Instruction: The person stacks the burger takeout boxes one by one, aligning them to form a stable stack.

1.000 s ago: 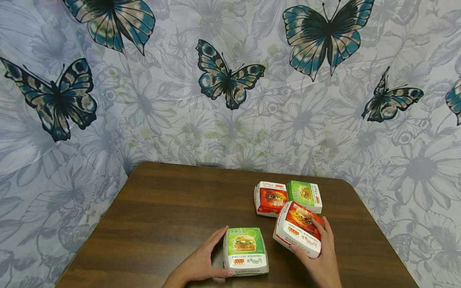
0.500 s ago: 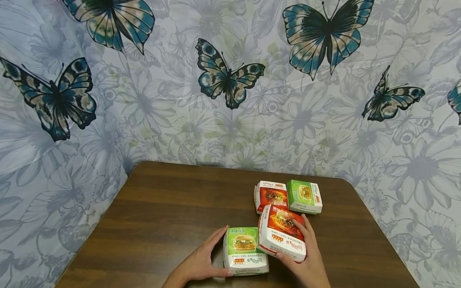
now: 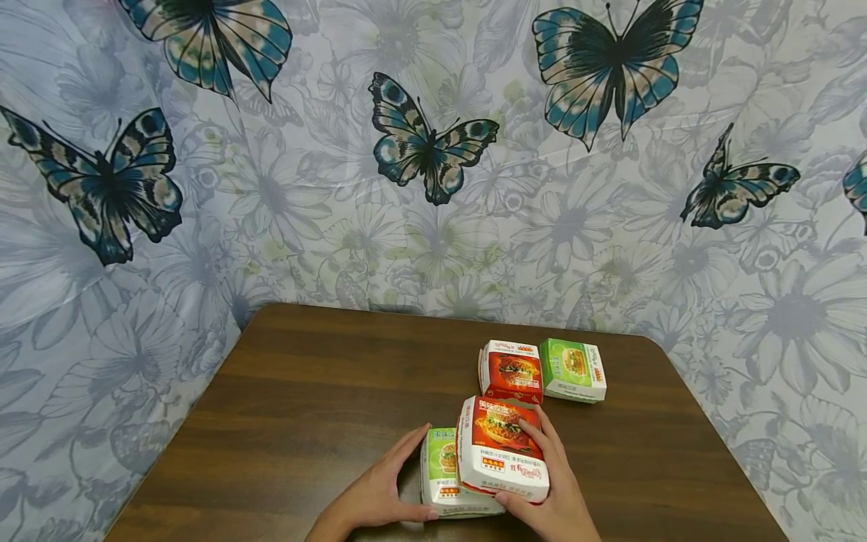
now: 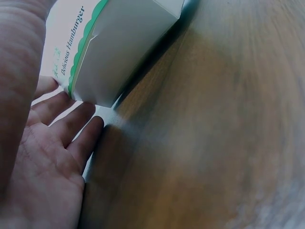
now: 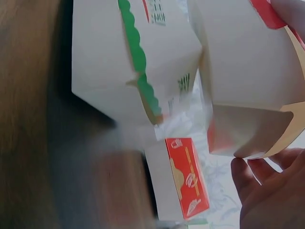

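While the left hand (image 3: 375,485) grips the green box (image 3: 439,470) along its left side, thumb at the near corner, index finger up at the far one, that box sits flat on the brown table (image 3: 325,391). Up close in the left wrist view, those fingers are fanned apart, tips on the carton, "Delicious Hamburger" lettered beside them. And over the green box's right half, here's the red box (image 3: 501,455), burger print up, covering much of the lid! Right hand (image 3: 558,485) has it pinched, thumb low on the near edge, fingers across the top and right side. Touching the green box underneath? Can't tell; the edges look very close. Beyond the green box and to its right: a second red box (image 3: 511,370), a second green box (image 3: 569,369) just beside. Farther behind the green box, past the table's edge, a floral backdrop (image 3: 339,263) with butterflies (image 3: 430,154).
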{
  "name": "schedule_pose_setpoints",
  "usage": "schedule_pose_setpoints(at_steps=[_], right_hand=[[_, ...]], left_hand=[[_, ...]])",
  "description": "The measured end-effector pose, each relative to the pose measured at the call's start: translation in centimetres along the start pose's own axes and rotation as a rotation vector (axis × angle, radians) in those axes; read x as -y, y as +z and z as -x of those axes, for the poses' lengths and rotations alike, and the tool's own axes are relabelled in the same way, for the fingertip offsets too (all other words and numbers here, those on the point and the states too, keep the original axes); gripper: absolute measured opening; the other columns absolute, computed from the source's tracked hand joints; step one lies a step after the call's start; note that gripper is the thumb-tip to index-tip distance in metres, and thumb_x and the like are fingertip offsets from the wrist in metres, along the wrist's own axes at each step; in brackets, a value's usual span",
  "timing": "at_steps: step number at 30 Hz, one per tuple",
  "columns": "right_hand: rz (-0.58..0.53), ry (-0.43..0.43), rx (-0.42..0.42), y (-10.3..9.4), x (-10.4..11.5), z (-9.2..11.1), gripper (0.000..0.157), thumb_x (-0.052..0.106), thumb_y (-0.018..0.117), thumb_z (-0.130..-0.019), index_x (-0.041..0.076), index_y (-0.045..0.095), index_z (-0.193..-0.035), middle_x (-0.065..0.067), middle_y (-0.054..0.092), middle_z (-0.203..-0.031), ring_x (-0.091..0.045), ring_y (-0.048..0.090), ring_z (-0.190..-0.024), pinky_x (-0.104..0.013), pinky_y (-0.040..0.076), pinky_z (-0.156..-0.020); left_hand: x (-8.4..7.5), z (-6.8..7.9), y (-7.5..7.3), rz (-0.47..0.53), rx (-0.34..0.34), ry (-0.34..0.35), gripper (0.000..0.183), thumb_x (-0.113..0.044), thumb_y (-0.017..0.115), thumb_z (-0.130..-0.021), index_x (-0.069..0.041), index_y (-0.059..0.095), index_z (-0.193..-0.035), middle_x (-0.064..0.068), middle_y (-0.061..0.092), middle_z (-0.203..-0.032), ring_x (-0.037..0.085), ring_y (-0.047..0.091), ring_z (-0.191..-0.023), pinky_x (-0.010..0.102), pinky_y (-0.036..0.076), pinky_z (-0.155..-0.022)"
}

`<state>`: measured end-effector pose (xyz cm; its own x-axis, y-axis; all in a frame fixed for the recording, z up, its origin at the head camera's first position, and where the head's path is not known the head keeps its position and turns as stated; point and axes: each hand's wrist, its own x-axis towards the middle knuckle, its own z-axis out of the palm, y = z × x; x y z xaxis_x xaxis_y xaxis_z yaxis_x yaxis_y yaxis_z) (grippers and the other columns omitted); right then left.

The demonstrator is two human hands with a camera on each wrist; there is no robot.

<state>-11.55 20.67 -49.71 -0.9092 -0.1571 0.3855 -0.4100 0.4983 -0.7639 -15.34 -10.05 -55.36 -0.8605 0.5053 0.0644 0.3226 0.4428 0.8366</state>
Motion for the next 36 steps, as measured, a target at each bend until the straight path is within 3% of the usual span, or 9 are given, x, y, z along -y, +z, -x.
schedule_pose_setpoints(at_steps=[14, 20, 28, 32, 36], right_hand=[[0.026, -0.031, 0.109, 1.3, 1.2, -0.2, 0.101, 0.024, 0.092, -0.075, 0.026, 0.037, -0.159, -0.002, 0.015, -0.172, -0.001, 0.022, -0.149, -0.028, 0.041, -0.106], [0.025, -0.047, 0.152, 1.7, 1.6, -0.3, 0.100, 0.029, 0.093, -0.075, 0.028, 0.037, -0.158, -0.002, 0.014, -0.173, 0.001, 0.020, -0.147, -0.031, 0.043, -0.106], [0.066, -0.111, 0.147, 2.1, 1.7, -0.4, 0.101, 0.033, 0.094, -0.073, 0.025, 0.038, -0.158, -0.006, 0.015, -0.172, -0.003, 0.020, -0.148, -0.031, 0.042, -0.105], [0.077, -0.123, 0.145, 2.1, 1.6, -0.5, 0.102, 0.034, 0.094, -0.073, 0.025, 0.038, -0.157, -0.006, 0.016, -0.172, -0.004, 0.021, -0.148, -0.031, 0.042, -0.105], [0.090, -0.132, 0.142, 2.1, 1.5, -0.5, 0.102, 0.036, 0.095, -0.073, 0.025, 0.039, -0.157, -0.006, 0.016, -0.172, -0.005, 0.021, -0.149, -0.032, 0.043, -0.105]], left_hand=[[0.0, 0.0, 0.0, 0.005, 0.000, -0.005, 0.118, -0.065, 0.085, -0.074, -0.029, 0.020, -0.166, -0.005, 0.028, -0.168, 0.027, 0.036, -0.149, 0.056, 0.040, -0.113], [0.0, 0.0, 0.1, 0.007, -0.007, 0.020, 0.116, -0.064, 0.086, -0.073, -0.038, 0.019, -0.164, -0.007, 0.028, -0.167, 0.024, 0.037, -0.148, 0.054, 0.039, -0.115], [-0.1, 0.0, 0.1, 0.017, -0.027, 0.053, 0.116, -0.060, 0.090, -0.071, -0.040, 0.021, -0.163, -0.012, 0.030, -0.166, 0.020, 0.037, -0.148, 0.047, 0.038, -0.117], [-0.3, 0.1, 0.0, 0.045, -0.032, 0.053, 0.124, -0.055, 0.093, -0.069, -0.040, 0.016, -0.164, -0.011, 0.024, -0.169, 0.022, 0.032, -0.152, 0.050, 0.035, -0.119], [-0.5, 0.2, 0.1, 0.059, -0.054, 0.096, 0.133, -0.049, 0.096, -0.067, -0.035, 0.009, -0.166, -0.005, 0.020, -0.172, 0.024, 0.027, -0.154, 0.050, 0.031, -0.120]])
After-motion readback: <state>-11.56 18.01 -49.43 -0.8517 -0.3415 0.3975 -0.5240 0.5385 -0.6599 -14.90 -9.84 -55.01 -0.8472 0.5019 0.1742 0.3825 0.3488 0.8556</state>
